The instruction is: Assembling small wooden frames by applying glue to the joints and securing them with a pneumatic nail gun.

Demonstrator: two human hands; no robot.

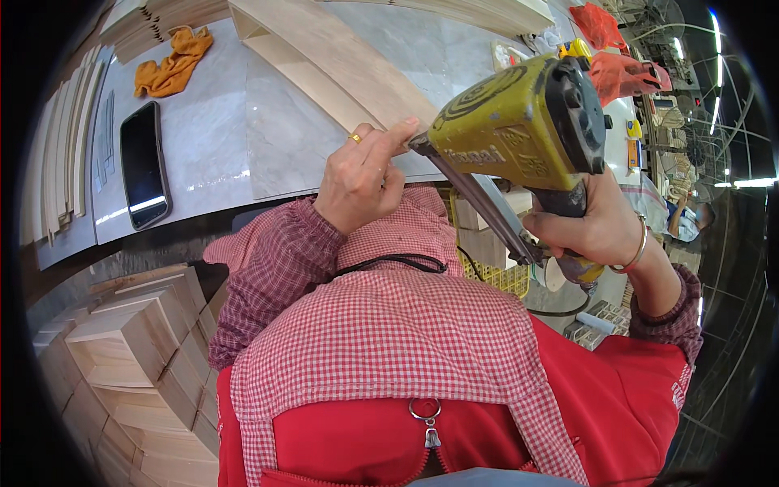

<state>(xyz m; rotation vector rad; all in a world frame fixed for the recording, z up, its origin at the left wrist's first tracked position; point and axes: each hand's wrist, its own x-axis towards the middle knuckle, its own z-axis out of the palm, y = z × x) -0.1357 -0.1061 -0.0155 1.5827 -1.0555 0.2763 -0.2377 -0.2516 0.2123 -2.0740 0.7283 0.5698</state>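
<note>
My right hand (596,219) is wrapped round the grip of a yellow-green nail gun (503,122), a worn air-powered tool with a black cap. The tool's nose rests at or very close to the near end of a long, pale wooden box frame (345,53). At that same end, my left hand (365,174) grips the wood, index finger stretched along the corner beside the nose and the other fingers curled. A ring sits on one of its fingers. The exact contact between nose and wood is hidden by the tool and my fingertips.
A black phone (144,166) and an orange cloth (174,63) lie on the grey table (215,138). Thin wood strips (69,146) line its left side. Stacked wooden boxes (138,341) stand lower left. Red plastic bags (621,77) are far right, a yellow crate (507,280) below.
</note>
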